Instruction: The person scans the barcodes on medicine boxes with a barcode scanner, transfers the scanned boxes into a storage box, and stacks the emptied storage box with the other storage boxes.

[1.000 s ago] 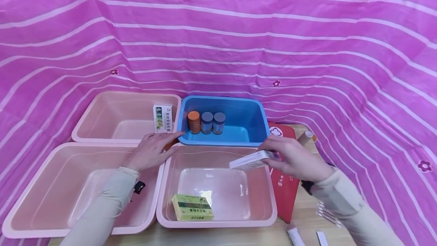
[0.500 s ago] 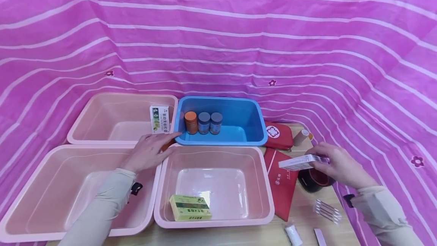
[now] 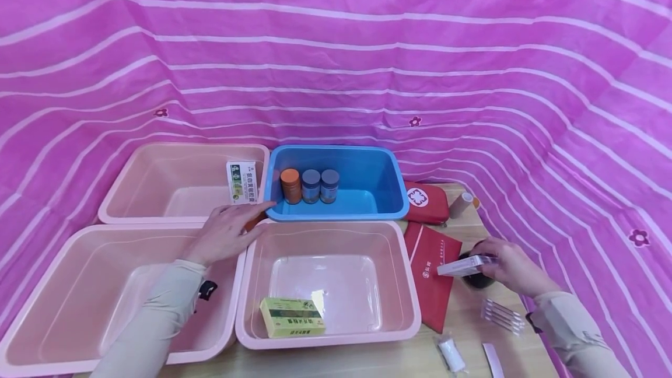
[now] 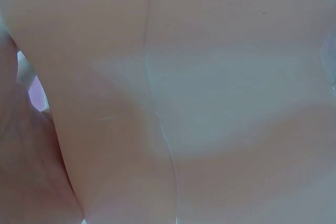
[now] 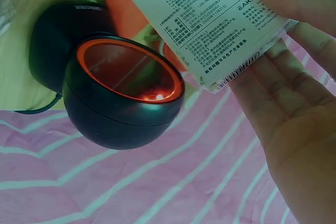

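My right hand pinches a white medicine box between thumb and fingers. It holds the box tilted above a black barcode scanner whose round window is rimmed in orange-red; a spot inside glows. Dense print covers the box face, and a barcode runs along one edge. My left hand rests with extended fingers where the pink bins and the blue bin meet. From the left wrist, a pink bin wall fills most of the view and hides part of that hand.
A green-yellow medicine box lies in the front right pink bin. Several bottles, including an orange one, stand in the blue bin. Beside the bins are a red pouch, red folder, cotton swabs and bandage roll.
My right hand has carried the white medicine box from above the front right bin rightward to the barcode scanner. The left hand has stayed at the bin rims.
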Tool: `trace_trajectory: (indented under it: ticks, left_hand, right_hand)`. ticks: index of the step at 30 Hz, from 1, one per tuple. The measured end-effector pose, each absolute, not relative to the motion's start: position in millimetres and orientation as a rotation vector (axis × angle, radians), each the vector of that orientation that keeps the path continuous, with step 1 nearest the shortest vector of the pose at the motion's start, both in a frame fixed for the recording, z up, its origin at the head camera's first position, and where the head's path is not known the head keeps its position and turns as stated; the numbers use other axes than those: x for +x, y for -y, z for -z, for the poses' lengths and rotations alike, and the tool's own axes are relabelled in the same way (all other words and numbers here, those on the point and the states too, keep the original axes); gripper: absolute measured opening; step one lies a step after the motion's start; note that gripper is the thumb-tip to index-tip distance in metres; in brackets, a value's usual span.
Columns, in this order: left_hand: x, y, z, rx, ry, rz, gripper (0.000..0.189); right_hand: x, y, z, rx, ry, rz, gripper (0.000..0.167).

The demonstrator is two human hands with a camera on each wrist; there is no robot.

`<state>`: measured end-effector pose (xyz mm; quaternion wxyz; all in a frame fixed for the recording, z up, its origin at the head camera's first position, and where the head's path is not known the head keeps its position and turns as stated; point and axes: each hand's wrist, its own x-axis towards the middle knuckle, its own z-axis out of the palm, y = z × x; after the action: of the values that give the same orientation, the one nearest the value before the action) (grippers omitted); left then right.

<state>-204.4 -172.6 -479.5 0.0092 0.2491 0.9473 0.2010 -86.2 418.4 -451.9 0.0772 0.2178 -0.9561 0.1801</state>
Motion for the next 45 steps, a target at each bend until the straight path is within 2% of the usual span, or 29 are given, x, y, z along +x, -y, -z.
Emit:
trace_trajectory:
  ticks: [9,16,21,28,33,39,45]
  left_hand:
    - [-202.0,174.2,480.5,0.761,-2.951,-0.630,0.057]
    - [-200.3,173.7,479.8,0.760,-2.953,-0.629,0.057]
    - [-200.7,173.3,480.6,0.779,-2.961,-0.618,0.056]
    - [-197.4,173.6,482.5,0.794,-2.982,-0.611,0.056]
    - [-196.1,174.0,482.8,0.801,-3.002,-0.610,0.055]
    - [-194.5,173.2,483.1,0.823,-3.052,-0.600,0.052]
    - [-193.2,173.6,482.3,0.818,-3.068,-0.585,0.051]
  right_hand:
    - [-87.7,-410.3,443.1,0.666,2.860,-0.531,0.038]
    - [-101.2,-376.0,391.9,0.802,2.748,-0.537,0.036]
    - [-121.4,-334.7,348.5,0.874,2.751,-0.593,0.036]
    - [-173.3,-252.1,306.6,1.139,2.700,-0.761,0.032]
    - [-221.6,-175.5,293.0,1.363,2.622,-0.855,0.030]
    - [-268.8,-78.2,294.1,1.455,2.712,-0.800,0.027]
    - [-302.8,4.4,317.4,1.454,2.888,-0.709,0.028]
